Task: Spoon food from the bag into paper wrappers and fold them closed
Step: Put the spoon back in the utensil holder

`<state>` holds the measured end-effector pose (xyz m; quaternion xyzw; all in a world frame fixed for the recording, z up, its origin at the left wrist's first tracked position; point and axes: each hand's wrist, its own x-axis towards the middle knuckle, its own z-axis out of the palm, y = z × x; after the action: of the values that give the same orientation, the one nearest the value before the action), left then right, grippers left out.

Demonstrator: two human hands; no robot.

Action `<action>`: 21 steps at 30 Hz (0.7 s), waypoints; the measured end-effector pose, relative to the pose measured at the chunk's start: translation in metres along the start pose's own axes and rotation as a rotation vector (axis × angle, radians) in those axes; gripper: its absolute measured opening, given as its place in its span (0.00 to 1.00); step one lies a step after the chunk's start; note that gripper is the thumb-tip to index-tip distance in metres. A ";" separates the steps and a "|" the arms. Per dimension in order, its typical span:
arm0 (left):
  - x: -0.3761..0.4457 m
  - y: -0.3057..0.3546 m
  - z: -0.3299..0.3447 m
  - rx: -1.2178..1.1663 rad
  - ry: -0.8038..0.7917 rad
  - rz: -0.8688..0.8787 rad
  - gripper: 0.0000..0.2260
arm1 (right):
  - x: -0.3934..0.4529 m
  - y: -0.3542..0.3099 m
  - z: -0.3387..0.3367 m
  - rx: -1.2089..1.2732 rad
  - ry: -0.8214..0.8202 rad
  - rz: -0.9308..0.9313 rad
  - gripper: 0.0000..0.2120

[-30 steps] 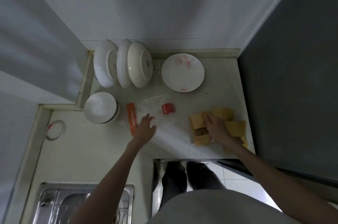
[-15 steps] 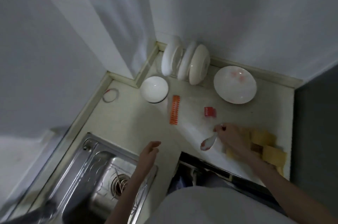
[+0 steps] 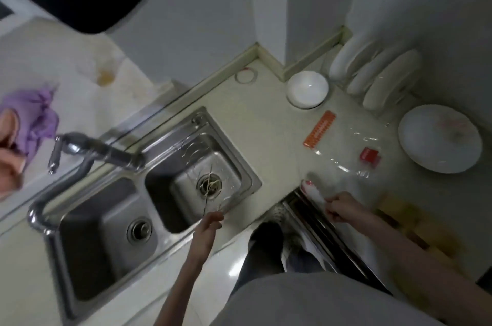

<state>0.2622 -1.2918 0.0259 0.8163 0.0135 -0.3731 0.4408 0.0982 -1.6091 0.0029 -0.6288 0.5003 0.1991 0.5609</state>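
Head view, looking down on an L-shaped counter (image 3: pixel 269 139) with a double steel sink (image 3: pixel 149 192).

Right hand (image 3: pixel 343 207) above the counter's inner corner, fingers curled around the handle of a white spoon (image 3: pixel 312 191); thumb and fingers clamped on it. Spoon bowl pointing up and left, reddish smear on its tip, held over the counter edge. Blurred by motion, so finer finger placement not readable.

Left hand (image 3: pixel 211 220) at the front rim of the right-hand basin, fingertips drawn together in a pinch on thin pale strands (image 3: pixel 209 192) that run up toward the drain. Whether straw, string or something else: cannot tell.

Clear plastic bag (image 3: pixel 346 149) lying flat on the counter, between the white bowl (image 3: pixel 307 88) and the right hand, with an orange strip (image 3: pixel 319 129) at its left edge and a small red piece (image 3: pixel 369 156) on or in it. Yellow-brown paper wrappers (image 3: pixel 415 221) on the counter just right of the right forearm, heavily blurred; open or folded not discernible.

White plate (image 3: pixel 439 139) beside the bag at right, upright dishes (image 3: pixel 378 75) in a rack behind it. Tap (image 3: pixel 93 149) over the sink divider, purple cloth (image 3: pixel 32 117) at far left.
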 end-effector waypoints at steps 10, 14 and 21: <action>-0.140 -0.151 -0.006 -0.392 0.337 -0.308 0.08 | -0.029 -0.005 0.080 -0.859 -0.257 -0.126 0.09; -0.192 -0.209 0.003 -0.541 0.451 -0.419 0.09 | -0.060 -0.036 0.134 -1.160 -0.320 -0.405 0.09; -0.292 -0.307 0.027 -0.816 0.601 -0.585 0.12 | -0.116 -0.047 0.249 -1.345 -0.332 -0.708 0.12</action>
<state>-0.0720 -1.0341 -0.0197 0.6128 0.5053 -0.1958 0.5752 0.1674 -1.3427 0.0483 -0.9183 -0.0490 0.3604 0.1565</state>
